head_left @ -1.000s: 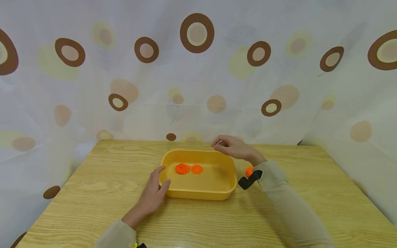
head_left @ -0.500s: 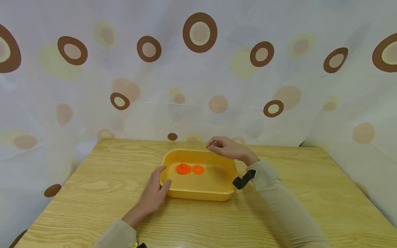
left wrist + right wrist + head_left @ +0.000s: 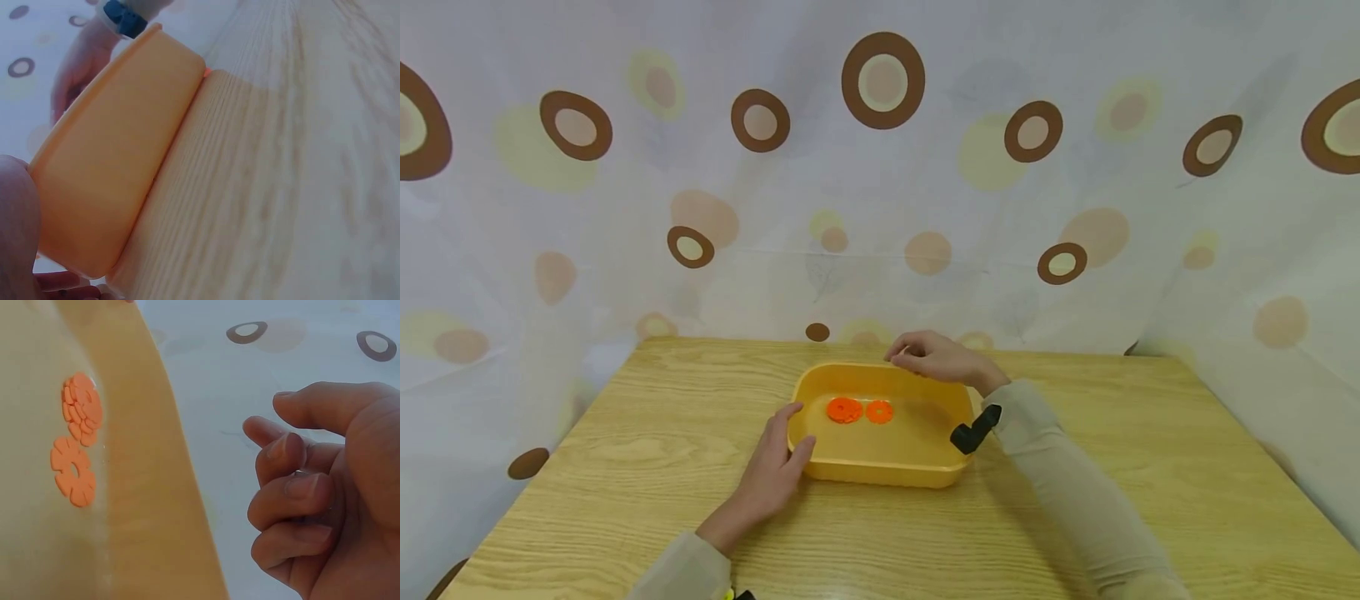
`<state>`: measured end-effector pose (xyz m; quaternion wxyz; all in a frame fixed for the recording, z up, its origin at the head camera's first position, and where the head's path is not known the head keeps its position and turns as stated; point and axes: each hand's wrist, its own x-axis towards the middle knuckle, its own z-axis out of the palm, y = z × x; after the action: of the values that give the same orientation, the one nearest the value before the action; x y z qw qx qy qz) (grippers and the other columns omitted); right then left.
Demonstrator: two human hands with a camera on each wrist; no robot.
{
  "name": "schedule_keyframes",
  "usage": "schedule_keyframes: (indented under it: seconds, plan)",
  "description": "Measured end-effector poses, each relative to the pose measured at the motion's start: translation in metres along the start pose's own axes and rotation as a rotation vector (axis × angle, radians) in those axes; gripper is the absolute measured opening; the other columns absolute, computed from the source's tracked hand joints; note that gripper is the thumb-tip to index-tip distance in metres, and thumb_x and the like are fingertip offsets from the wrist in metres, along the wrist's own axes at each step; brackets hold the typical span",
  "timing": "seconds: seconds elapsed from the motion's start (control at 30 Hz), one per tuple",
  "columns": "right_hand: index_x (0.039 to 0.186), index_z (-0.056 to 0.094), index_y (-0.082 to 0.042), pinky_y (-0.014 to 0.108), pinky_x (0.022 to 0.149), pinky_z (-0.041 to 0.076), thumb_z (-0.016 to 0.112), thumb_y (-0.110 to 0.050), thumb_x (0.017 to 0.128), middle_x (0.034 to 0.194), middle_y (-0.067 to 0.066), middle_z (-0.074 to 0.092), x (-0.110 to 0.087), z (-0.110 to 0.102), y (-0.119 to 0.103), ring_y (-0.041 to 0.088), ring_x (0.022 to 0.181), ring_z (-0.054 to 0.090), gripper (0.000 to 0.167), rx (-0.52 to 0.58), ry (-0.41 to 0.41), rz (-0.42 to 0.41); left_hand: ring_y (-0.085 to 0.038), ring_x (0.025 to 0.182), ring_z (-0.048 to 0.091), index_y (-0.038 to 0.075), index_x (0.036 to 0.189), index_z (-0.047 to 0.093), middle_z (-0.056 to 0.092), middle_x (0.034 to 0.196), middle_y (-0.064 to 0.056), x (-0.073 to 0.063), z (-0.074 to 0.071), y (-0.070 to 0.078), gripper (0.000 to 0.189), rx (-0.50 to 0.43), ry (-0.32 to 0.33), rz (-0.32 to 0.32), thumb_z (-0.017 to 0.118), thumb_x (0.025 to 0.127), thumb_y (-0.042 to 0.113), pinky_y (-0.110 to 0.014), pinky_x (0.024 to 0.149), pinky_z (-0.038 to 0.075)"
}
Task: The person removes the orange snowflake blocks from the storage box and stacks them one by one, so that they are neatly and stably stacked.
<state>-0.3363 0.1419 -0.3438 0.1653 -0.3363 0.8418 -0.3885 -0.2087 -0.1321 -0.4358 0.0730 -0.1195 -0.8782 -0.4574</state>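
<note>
A yellow plastic tray (image 3: 880,475) stands on the wooden table. My left hand (image 3: 769,467) grips its left end, thumb over the near rim and fingers round the side. Inside lie orange flower-shaped discs: a small stack (image 3: 844,409) and a single notched disc (image 3: 880,411) with a centre hole. My right hand (image 3: 936,357) hovers by the far rim, palm turned down, its fingers loosely curled. In the right wrist view, no object shows between the thumb and fingers of the right hand (image 3: 312,494).
A bit of orange (image 3: 207,72) shows past the tray's far corner in the left wrist view. Black wrist straps (image 3: 976,430) sit on the sleeves. A patterned curtain (image 3: 880,208) hangs behind the wooden table (image 3: 647,433).
My right hand has shifted left along the tray's far rim. The orange piece seen right of the tray is now hidden behind my right arm in the head view. The left hand keeps its hold.
</note>
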Motion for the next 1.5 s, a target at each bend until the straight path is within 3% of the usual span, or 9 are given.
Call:
schedule_keyframes:
  seconds: [0.3,0.5,0.63,0.9,1.07,1.13,1.23,1.4,1.5]
  plan:
    - [0.127,0.059,-0.002,0.027,0.057,0.033,0.05,-0.019,0.101,0.062,-0.001,0.039,0.003,0.012,0.007,0.015,0.055,0.032,0.032,-0.001,-0.056,0.04,-0.039,0.133,0.037,0.002,0.144,0.03,0.037,0.142,-0.025,-0.001,0.001,0.001,0.05,-0.003,-0.014,-0.001,0.048,0.101,0.023,-0.057,0.11,0.029]
    - [0.125,0.058,0.002,0.027,0.064,0.034,0.056,-0.015,0.098,0.074,0.011,0.051,0.007,0.015,0.006,0.013,0.061,0.034,0.032,-0.042,-0.109,-0.009,-0.038,0.132,0.038,0.003,0.144,0.03,0.037,0.143,-0.025,0.0,0.001,0.0,0.05,-0.003,-0.007,-0.012,0.047,0.102,0.022,-0.056,0.11,0.029]
    - [0.123,0.058,0.003,0.026,0.063,0.033,0.058,-0.013,0.096,0.066,0.0,0.043,0.01,0.02,0.01,0.012,0.058,0.033,0.032,-0.056,-0.132,-0.015,-0.039,0.131,0.039,0.001,0.143,0.03,0.038,0.141,-0.026,0.001,0.002,0.0,0.049,0.003,0.002,0.013,0.048,0.101,0.021,-0.057,0.109,0.03]
    - [0.125,0.059,0.0,0.025,0.059,0.032,0.058,-0.013,0.095,0.06,-0.002,0.04,0.011,0.031,0.024,0.012,0.053,0.031,0.033,-0.034,-0.165,0.067,-0.037,0.13,0.039,0.003,0.143,0.03,0.038,0.142,-0.025,0.001,0.002,0.0,0.05,-0.003,-0.006,-0.004,0.048,0.101,0.022,-0.056,0.109,0.03]
    - [0.126,0.059,-0.002,0.025,0.068,0.038,0.06,-0.012,0.092,0.102,0.009,0.062,0.014,0.034,0.025,0.013,0.067,0.042,0.035,-0.076,-0.171,0.081,-0.037,0.129,0.04,0.003,0.143,0.031,0.038,0.143,-0.024,0.001,0.0,0.0,0.05,0.01,0.008,0.003,0.048,0.101,0.021,-0.056,0.109,0.031]
    - [0.128,0.059,-0.004,0.024,0.073,0.04,0.061,-0.011,0.091,0.126,0.012,0.057,0.016,0.036,0.026,0.013,0.077,0.045,0.037,-0.095,-0.184,0.1,-0.038,0.131,0.039,0.002,0.143,0.031,0.037,0.143,-0.024,0.001,-0.001,-0.001,0.05,0.013,0.011,0.005,0.048,0.101,0.021,-0.056,0.109,0.03]
    - [0.13,0.058,-0.006,0.024,0.076,0.04,0.062,-0.011,0.091,0.137,0.013,0.052,0.018,0.039,0.028,0.013,0.082,0.046,0.04,-0.132,-0.191,0.115,-0.039,0.134,0.036,0.001,0.143,0.031,0.036,0.144,-0.025,0.001,-0.001,0.0,0.05,0.008,0.009,0.01,0.048,0.101,0.021,-0.057,0.11,0.028]
    - [0.131,0.057,-0.005,0.022,0.067,0.037,0.064,-0.008,0.089,0.12,0.013,0.059,0.02,0.04,0.031,0.011,0.065,0.04,0.043,-0.178,-0.206,0.085,-0.039,0.135,0.035,0.001,0.143,0.03,0.036,0.144,-0.025,0.0,-0.002,0.0,0.05,-0.002,-0.003,0.005,0.048,0.101,0.022,-0.056,0.111,0.027]
    - [0.129,0.058,-0.003,0.021,0.062,0.034,0.065,-0.007,0.087,0.09,0.006,0.057,0.02,0.04,0.033,0.009,0.057,0.035,0.043,-0.196,-0.238,0.052,-0.039,0.135,0.036,0.001,0.143,0.031,0.036,0.144,-0.025,0.0,0.0,0.0,0.05,-0.003,0.002,0.004,0.048,0.101,0.021,-0.056,0.111,0.028]
